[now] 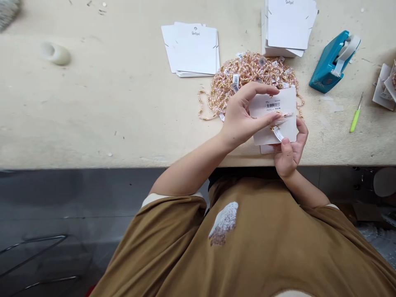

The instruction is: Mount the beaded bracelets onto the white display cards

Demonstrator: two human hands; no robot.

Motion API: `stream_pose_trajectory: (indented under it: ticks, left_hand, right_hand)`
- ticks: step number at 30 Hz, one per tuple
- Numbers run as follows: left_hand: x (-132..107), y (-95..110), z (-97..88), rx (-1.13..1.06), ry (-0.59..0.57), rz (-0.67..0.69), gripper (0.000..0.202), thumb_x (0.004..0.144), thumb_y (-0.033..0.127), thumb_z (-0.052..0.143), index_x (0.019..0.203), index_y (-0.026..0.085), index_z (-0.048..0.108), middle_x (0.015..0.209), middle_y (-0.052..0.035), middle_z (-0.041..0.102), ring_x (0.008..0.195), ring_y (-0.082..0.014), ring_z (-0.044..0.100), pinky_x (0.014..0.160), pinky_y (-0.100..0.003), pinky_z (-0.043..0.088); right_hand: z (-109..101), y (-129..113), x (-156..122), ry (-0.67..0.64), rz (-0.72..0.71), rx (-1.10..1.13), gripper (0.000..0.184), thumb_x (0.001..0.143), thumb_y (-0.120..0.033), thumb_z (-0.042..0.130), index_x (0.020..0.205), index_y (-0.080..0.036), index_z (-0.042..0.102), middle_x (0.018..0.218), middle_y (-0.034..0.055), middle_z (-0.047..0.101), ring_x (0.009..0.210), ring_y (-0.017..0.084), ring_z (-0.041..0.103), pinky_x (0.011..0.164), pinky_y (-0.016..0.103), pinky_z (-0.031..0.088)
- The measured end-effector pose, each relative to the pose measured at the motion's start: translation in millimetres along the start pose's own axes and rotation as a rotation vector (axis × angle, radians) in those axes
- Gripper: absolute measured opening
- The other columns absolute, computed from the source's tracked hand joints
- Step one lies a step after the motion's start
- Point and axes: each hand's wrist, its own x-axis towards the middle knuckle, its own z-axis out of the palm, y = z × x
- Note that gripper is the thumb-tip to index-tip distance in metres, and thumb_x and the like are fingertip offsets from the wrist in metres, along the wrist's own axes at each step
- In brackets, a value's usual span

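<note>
A white jewelry card (260, 108), its printed barcode side facing me, is held up just above the table's front edge. Beads of a pink and gold strand (283, 116) lie across this side, and a small white tag (277, 134) hangs from it. My left hand (239, 113) grips the card from the left, thumb pressed on the strand and index finger by the top edge. At the lower right corner, my right hand (291, 154) pinches the card, with its other fingers partly hidden behind. Behind the card lies a heap of pink and gold beaded strands (253, 68) with barcode tags.
Two stacks of white cards, one (194, 51) left of the heap and another (289, 24) at the back, lie on the table (123, 90). To the right are a blue tape dispenser (329, 66) and a green-handled pick (355, 121). A pale roll (55, 53) lies far left.
</note>
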Motion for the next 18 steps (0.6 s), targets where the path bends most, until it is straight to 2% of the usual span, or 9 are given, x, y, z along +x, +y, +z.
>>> stream_pose_trajectory:
  ticks: [8, 14, 18]
  left_hand:
    - [0.6, 0.6, -3.6, 0.012, -0.052, -0.009, 0.054, 0.094, 0.068, 0.046, 0.126, 0.026, 0.058, 0.131, -0.0090, 0.067, 0.125, -0.0172, 0.065, 0.103, -0.036, 0.061]
    - [1.1, 0.9, -3.3, -0.003, -0.050, -0.020, 0.055, 0.094, 0.070, 0.044, 0.123, 0.026, 0.059, 0.129, -0.0088, 0.068, 0.123, -0.0164, 0.066, 0.103, -0.036, 0.062]
    - [1.2, 2.4, -3.7, -0.016, -0.044, -0.021, 0.052, 0.095, 0.067, 0.043, 0.122, 0.026, 0.060, 0.128, -0.0083, 0.069, 0.122, -0.0160, 0.066, 0.104, -0.036, 0.062]
  right_hand:
    - [1.2, 0.1, -1.0, 0.037, 0.036, -0.084, 0.056, 0.097, -0.031, 0.030, 0.152, -0.024, 0.025, 0.148, 0.0189, 0.043, 0.136, 0.029, 0.057, 0.111, 0.057, 0.050]
    - [5.4, -1.2, 0.8, 0.040, 0.022, 0.098, 0.054, 0.098, -0.040, 0.024, 0.149, -0.024, 0.029, 0.144, 0.0187, 0.047, 0.133, 0.030, 0.058, 0.105, 0.057, 0.054]
    - [5.6, -0.6, 1.6, 0.035, 0.017, 0.100, 0.056, 0.096, -0.044, 0.025, 0.148, -0.025, 0.032, 0.142, 0.0183, 0.049, 0.130, 0.029, 0.060, 0.101, 0.054, 0.057]
